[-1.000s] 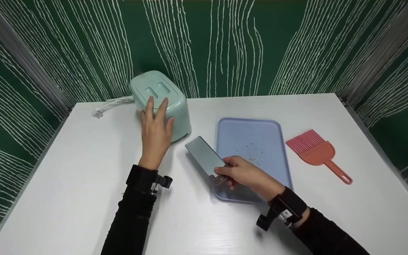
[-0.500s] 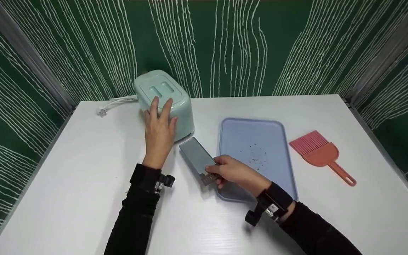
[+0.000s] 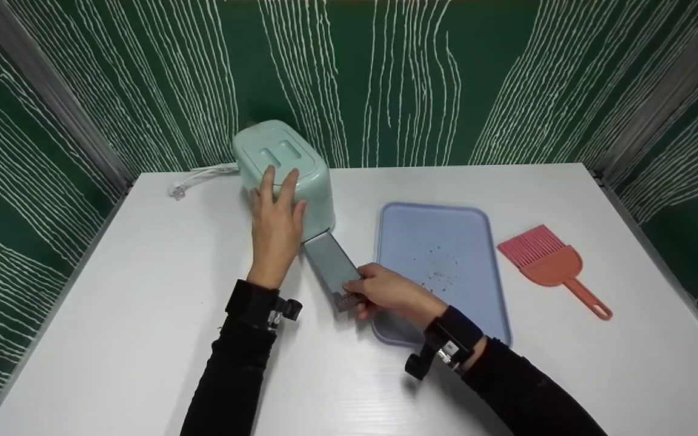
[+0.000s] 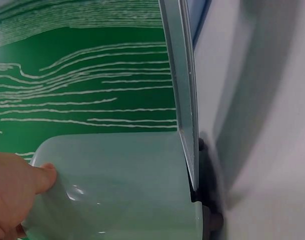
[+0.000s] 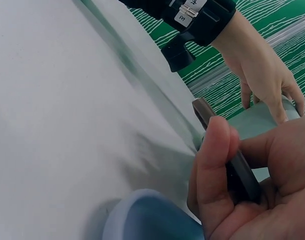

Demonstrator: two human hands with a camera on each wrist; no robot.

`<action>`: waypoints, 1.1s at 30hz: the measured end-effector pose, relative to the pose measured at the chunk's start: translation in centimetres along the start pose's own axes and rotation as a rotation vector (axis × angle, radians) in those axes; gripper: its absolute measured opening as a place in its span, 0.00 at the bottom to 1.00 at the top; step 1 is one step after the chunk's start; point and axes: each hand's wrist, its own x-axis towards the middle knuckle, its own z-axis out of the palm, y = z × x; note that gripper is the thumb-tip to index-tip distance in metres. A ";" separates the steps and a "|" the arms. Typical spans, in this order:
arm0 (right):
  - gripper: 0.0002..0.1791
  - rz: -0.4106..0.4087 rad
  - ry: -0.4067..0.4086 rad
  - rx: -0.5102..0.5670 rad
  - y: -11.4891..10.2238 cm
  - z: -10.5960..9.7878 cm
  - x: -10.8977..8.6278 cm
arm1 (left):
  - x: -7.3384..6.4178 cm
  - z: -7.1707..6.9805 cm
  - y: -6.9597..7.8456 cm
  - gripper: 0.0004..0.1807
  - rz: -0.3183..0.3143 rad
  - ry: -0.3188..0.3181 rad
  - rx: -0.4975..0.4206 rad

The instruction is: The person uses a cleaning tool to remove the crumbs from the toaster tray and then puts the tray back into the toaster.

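Observation:
A pale green toaster (image 3: pixel 317 209) stands at the back left. My left hand (image 3: pixel 276 233) rests on its near end with fingers spread over the top edge, the thumb down the side. In my right hand (image 3: pixel 388 287) is a flat grey metal crumb tray (image 3: pixel 331 263), pinched by its near end between thumb and fingers. The tray's far end is right at the toaster's bottom edge. In the left wrist view the crumb tray (image 4: pixel 180 85) meets the lower edge of the toaster (image 4: pixel 122 185), by a dark gap. The right wrist view shows the curled fingers (image 5: pixel 215 165) around the tray's end.
A blue serving tray (image 3: pixel 437 227) with scattered dark crumbs lies to the right, partly under my right forearm. Beyond it lies a small red brush (image 3: pixel 546 266) with pink bristles. The toaster's white cord (image 3: pixel 206 172) and plug trail left. Green walls enclose the white table (image 3: pixel 143 315).
My right hand has moved left, bringing the crumb tray's far end up to the toaster's bottom edge. My left hand stays on the toaster. The head view has shifted slightly.

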 end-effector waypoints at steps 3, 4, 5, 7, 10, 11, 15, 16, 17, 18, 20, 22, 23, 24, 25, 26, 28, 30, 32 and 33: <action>0.11 0.003 -0.003 -0.015 -0.1 0.2 0.4 | 0.0 0.0 0.0 0.28 -0.009 -0.005 0.003; 0.12 0.006 -0.003 -0.018 -0.1 0.3 0.4 | 0.0 0.0 0.0 0.28 -0.010 -0.006 0.002; 0.12 0.008 -0.003 -0.023 -0.1 0.4 0.5 | 0.0 0.0 0.0 0.28 -0.013 -0.009 0.004; 0.13 0.006 -0.002 -0.036 -0.1 0.5 0.6 | 0.0 0.1 0.1 0.28 -0.019 -0.016 0.006; 0.14 0.014 -0.003 -0.033 -0.2 0.6 0.8 | 0.0 0.1 0.2 0.28 -0.029 -0.027 0.007; 0.14 0.014 -0.003 -0.035 -0.1 0.6 0.9 | 0.0 0.1 0.2 0.28 -0.032 -0.030 0.008; 0.14 0.019 0.010 -0.041 -0.1 0.7 1.3 | 0.0 0.1 0.2 0.28 -0.038 -0.035 0.006; 0.14 0.019 0.013 -0.043 -0.1 0.8 1.4 | 0.0 0.0 0.1 0.28 -0.037 -0.033 0.007; 0.13 0.019 0.016 -0.045 -0.2 0.9 1.5 | 0.0 0.0 0.0 0.28 -0.035 -0.031 0.008; 0.13 0.020 0.018 -0.042 -0.2 1.0 1.6 | 0.0 0.0 0.0 0.28 -0.033 -0.027 0.009; 0.13 0.017 0.014 -0.022 -0.4 1.2 1.8 | 0.0 -0.1 -0.1 0.28 -0.017 -0.013 0.011; 0.12 0.018 0.015 -0.006 -0.5 1.3 1.9 | 0.0 -0.1 -0.2 0.28 0.000 0.003 0.015; 0.11 0.019 0.015 0.003 -0.6 1.3 2.0 | 0.0 -0.1 -0.2 0.28 0.007 0.009 0.017; 0.11 0.022 0.015 0.014 -0.6 1.4 2.1 | 0.1 -0.1 -0.2 0.28 0.012 0.014 0.016; 0.11 0.025 0.016 0.021 -0.7 1.4 2.1 | 0.1 -0.1 -0.2 0.28 0.014 0.017 0.014; 0.11 0.033 0.016 0.030 -0.7 1.4 2.2 | 0.0 -0.1 -0.1 0.28 0.011 0.015 0.014; 0.12 0.044 0.020 0.040 -0.8 1.4 2.3 | 0.0 -0.1 -0.1 0.28 -0.001 0.008 0.013; 0.13 0.052 0.024 0.051 -0.9 1.4 2.3 | 0.0 -0.1 0.0 0.29 -0.014 -0.004 0.009; 0.13 0.057 0.031 0.053 -0.9 1.4 2.4 | 0.1 0.0 0.1 0.29 -0.026 -0.017 0.010; 0.13 0.057 0.032 0.048 -1.0 1.4 2.5 | 0.1 0.0 0.1 0.29 -0.031 -0.022 0.010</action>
